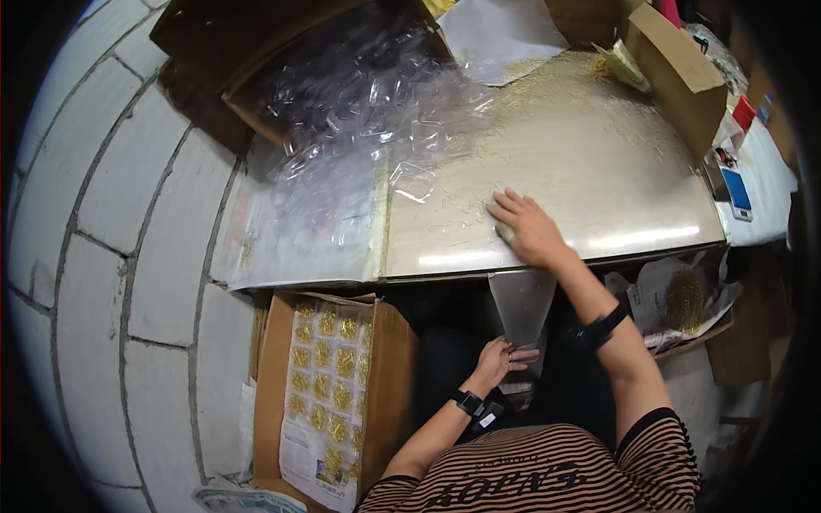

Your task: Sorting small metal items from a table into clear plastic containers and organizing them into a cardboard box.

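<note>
My right hand point(532, 232) lies on the beige tabletop point(599, 179) near its front edge, fingers spread. Thin gold-coloured wire pieces point(479, 154) are scattered on the tabletop beyond it. Below the edge hangs a translucent grey plastic sheet point(523, 306), narrowing downward like a chute. At its lower end is my left hand point(500, 363), fingers stretched out and apart beside the plastic; whether anything small lies under them is hidden. A heap of clear plastic packaging pieces point(376, 111) spills from a cardboard box onto the left half of the table.
On the left, an open cardboard box point(392, 368) holds rows of small clear bags with gold pieces point(345, 362). To the right, another bundle of gold pieces point(686, 301) rests on white wrapping. A blue-and-white device point(736, 192) and cardboard flap point(680, 77) border the table.
</note>
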Action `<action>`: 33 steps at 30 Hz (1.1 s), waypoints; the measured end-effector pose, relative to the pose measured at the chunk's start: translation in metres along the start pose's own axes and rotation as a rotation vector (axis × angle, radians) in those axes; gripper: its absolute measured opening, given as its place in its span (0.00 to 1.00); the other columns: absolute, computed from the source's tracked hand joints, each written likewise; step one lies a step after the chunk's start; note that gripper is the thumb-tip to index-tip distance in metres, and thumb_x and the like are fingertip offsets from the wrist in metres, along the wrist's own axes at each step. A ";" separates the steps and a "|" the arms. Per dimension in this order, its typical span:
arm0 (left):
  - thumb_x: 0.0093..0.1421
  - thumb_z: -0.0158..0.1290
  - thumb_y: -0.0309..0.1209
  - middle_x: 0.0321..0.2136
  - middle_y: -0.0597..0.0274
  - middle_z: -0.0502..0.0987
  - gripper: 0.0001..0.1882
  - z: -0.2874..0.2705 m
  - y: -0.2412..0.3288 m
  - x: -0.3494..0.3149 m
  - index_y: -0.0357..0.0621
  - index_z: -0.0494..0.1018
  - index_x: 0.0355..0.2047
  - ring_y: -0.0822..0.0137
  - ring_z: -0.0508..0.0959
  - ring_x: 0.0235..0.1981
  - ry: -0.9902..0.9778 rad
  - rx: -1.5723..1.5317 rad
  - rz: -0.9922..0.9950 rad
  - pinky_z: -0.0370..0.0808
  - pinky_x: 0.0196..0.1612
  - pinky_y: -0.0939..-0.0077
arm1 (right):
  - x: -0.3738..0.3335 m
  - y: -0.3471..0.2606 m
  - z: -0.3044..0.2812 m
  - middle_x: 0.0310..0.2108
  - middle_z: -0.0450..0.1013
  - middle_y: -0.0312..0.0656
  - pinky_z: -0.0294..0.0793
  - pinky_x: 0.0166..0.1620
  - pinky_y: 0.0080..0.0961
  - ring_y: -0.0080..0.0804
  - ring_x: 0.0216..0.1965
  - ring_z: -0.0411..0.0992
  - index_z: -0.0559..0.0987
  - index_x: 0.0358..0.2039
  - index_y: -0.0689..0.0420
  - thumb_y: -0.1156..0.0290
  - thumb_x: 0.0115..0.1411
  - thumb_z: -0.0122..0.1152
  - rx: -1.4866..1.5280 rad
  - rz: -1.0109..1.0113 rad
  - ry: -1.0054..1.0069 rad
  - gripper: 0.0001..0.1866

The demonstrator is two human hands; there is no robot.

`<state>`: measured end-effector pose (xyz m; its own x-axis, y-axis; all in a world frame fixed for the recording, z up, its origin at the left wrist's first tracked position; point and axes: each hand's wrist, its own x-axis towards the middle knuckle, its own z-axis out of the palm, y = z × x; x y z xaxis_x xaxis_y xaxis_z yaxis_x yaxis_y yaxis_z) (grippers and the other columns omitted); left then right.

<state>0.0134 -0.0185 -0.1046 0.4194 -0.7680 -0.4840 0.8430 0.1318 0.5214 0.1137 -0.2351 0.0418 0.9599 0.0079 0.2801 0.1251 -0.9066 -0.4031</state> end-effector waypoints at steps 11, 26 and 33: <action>0.69 0.30 0.42 0.45 0.51 0.76 0.23 0.025 0.015 0.006 0.38 0.64 0.52 0.52 0.80 0.41 0.061 0.020 0.037 0.78 0.28 0.77 | -0.092 -0.063 -0.038 0.56 0.64 0.51 0.57 0.62 0.37 0.47 0.61 0.58 0.68 0.53 0.64 0.81 0.47 0.53 -0.071 0.014 0.072 0.28; 0.69 0.34 0.42 0.36 0.55 0.77 0.22 0.008 -0.010 0.007 0.34 0.68 0.46 0.66 0.80 0.32 0.101 0.013 0.112 0.79 0.28 0.74 | -0.187 -0.055 -0.005 0.43 0.73 0.53 0.73 0.48 0.35 0.49 0.46 0.72 0.75 0.43 0.63 0.87 0.45 0.51 0.458 0.105 -0.085 0.22; 0.68 0.39 0.36 0.36 0.57 0.77 0.16 -0.007 -0.011 0.006 0.36 0.67 0.47 0.64 0.81 0.32 0.103 -0.019 0.021 0.81 0.25 0.74 | -0.139 -0.067 -0.001 0.36 0.75 0.49 0.75 0.38 0.38 0.49 0.38 0.74 0.76 0.39 0.61 0.79 0.46 0.57 0.294 -0.038 -0.117 0.16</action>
<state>0.0088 -0.0201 -0.1182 0.4688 -0.6965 -0.5433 0.8395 0.1600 0.5192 -0.0283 -0.1759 0.0308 0.9734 0.1030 0.2047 0.2119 -0.7442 -0.6334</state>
